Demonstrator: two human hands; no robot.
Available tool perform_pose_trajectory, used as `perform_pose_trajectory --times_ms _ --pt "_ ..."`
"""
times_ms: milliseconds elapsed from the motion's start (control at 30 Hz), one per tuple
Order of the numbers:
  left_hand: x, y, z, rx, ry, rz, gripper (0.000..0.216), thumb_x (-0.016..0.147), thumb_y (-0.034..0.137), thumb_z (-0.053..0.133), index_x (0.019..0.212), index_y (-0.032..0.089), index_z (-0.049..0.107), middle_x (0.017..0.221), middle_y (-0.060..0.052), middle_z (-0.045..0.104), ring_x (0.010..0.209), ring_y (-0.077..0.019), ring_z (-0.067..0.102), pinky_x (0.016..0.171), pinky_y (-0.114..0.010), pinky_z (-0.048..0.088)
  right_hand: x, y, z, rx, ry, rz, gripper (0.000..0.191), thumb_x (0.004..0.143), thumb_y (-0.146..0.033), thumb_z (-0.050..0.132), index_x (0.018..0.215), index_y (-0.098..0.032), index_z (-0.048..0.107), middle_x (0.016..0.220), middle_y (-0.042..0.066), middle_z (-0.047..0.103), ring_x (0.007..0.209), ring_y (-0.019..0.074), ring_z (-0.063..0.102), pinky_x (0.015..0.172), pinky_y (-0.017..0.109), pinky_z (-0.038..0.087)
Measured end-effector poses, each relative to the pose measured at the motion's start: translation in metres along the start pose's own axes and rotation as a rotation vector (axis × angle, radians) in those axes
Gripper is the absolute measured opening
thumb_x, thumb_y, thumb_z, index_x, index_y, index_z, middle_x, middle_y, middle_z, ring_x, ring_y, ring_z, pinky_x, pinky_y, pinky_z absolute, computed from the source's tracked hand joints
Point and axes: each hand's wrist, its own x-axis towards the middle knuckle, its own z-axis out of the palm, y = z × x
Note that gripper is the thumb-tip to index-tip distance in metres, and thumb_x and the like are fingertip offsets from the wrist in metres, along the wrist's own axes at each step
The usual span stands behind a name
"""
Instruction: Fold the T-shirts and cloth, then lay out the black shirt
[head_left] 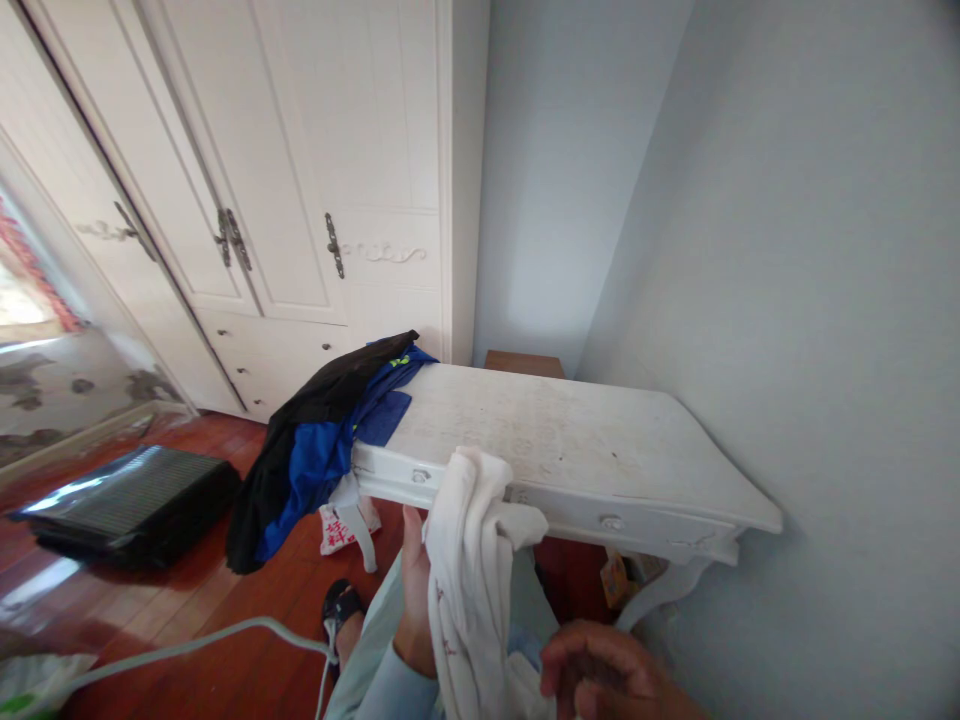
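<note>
A bunched white cloth garment (472,570) with small dark marks hangs in long folds in front of me. My left hand (418,585) is under and behind it, thumb up on the left side, the other fingers hidden by the fabric. The garment's upper end reaches the front edge of the white desk (570,440). Low on the right, my right hand (600,670) has its fingers curled, close to the garment's lower folds. Whatever lies inside those fingers is hidden. A black and blue jacket (322,425) drapes over the desk's left end.
A white wardrobe (375,120) stands behind, and a grey wall (810,300) borders the desk on the right. A black case (135,505) lies on the wooden floor at left. A pale cable (202,635) crosses the floor. A red-and-white bag (349,525) sits under the desk.
</note>
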Motion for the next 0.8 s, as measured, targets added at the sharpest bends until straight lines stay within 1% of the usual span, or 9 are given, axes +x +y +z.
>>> perform_pose_trajectory --times_ms 167,233,267,333,400,467,500,667,800 --pt "0.002 -0.006 0.015 0.166 0.086 -0.115 0.054 0.088 0.048 0.065 0.124 0.008 0.070 0.096 -0.014 0.079 0.099 -0.0355 0.073 0.091 -0.043 0.057 0.036 0.015 0.002 0.239 0.233 -0.099 0.071 0.085 -0.054 0.070 0.147 -0.035 0.043 0.129 0.013 0.060 0.090 0.0211 0.068 0.066 0.031 0.053" --pt "0.003 -0.008 0.023 0.225 0.100 -0.150 0.057 0.091 0.050 0.061 0.130 0.008 0.067 0.100 -0.015 0.078 0.103 -0.0356 0.072 0.093 -0.045 0.056 0.053 0.024 0.002 0.275 0.312 -0.154 0.091 0.076 -0.052 0.079 0.153 -0.041 0.032 0.144 0.013 0.051 0.102 0.0237 0.066 0.068 0.032 0.055" --pt "0.003 -0.008 0.026 0.251 0.108 -0.146 0.058 0.091 0.051 0.060 0.132 0.009 0.066 0.102 -0.014 0.078 0.106 -0.0358 0.071 0.095 -0.045 0.055 0.060 0.029 0.002 0.273 0.348 -0.186 0.097 0.070 -0.050 0.085 0.152 -0.041 0.034 0.147 0.012 0.049 0.105 0.0242 0.065 0.072 0.033 0.055" --pt "0.004 -0.007 0.030 0.295 0.137 -0.117 0.061 0.091 0.055 0.060 0.134 0.012 0.065 0.106 -0.012 0.078 0.111 -0.0357 0.069 0.099 -0.046 0.053 0.071 0.035 0.000 0.237 0.396 -0.198 0.086 0.063 -0.046 0.089 0.141 -0.035 0.054 0.134 0.010 0.061 0.096 0.0217 0.066 0.073 0.031 0.055" --pt "0.007 -0.004 0.030 0.324 0.173 -0.080 0.062 0.089 0.057 0.062 0.133 0.014 0.065 0.109 -0.011 0.077 0.115 -0.0356 0.067 0.103 -0.046 0.050 0.077 0.037 -0.004 0.213 0.402 -0.128 0.056 0.068 -0.048 0.085 0.117 -0.024 0.072 0.093 0.006 0.073 0.063 0.0143 0.061 0.057 0.025 0.050" --pt "0.010 0.002 0.026 0.337 0.200 -0.014 0.060 0.086 0.055 0.067 0.129 0.014 0.067 0.111 -0.012 0.077 0.117 -0.0351 0.066 0.106 -0.046 0.048 0.077 0.033 -0.010 0.256 0.413 -0.057 0.040 0.075 -0.051 0.079 0.100 -0.019 0.076 0.060 -0.001 0.063 0.041 0.0081 0.043 0.042 0.021 0.038" --pt "0.013 0.007 0.023 0.339 0.210 0.037 0.058 0.084 0.054 0.071 0.126 0.014 0.069 0.111 -0.012 0.077 0.117 -0.0349 0.066 0.107 -0.046 0.048 0.076 0.028 -0.016 0.299 0.442 -0.052 0.039 0.075 -0.052 0.078 0.096 -0.019 0.076 0.055 -0.003 0.060 0.039 0.0074 0.040 0.039 0.020 0.034" --pt "0.027 0.036 0.009 0.324 0.284 0.286 0.039 0.084 0.041 0.075 0.108 0.010 0.074 0.106 -0.014 0.077 0.108 -0.0308 0.071 0.099 -0.039 0.055 0.064 -0.004 -0.057 0.435 0.732 -0.220 0.040 0.062 -0.045 0.088 0.091 -0.022 0.074 0.075 0.002 0.073 0.061 0.0180 0.065 0.056 0.028 0.054" --pt "0.029 0.055 0.001 0.299 0.396 0.412 0.020 0.094 0.026 0.064 0.101 0.009 0.072 0.097 -0.010 0.078 0.084 -0.0194 0.076 0.077 -0.026 0.062 0.051 -0.026 -0.085 0.185 0.959 -0.406 0.028 0.076 -0.050 0.075 0.090 -0.025 0.072 0.089 0.005 0.076 0.083 0.0251 0.071 0.074 0.037 0.060"
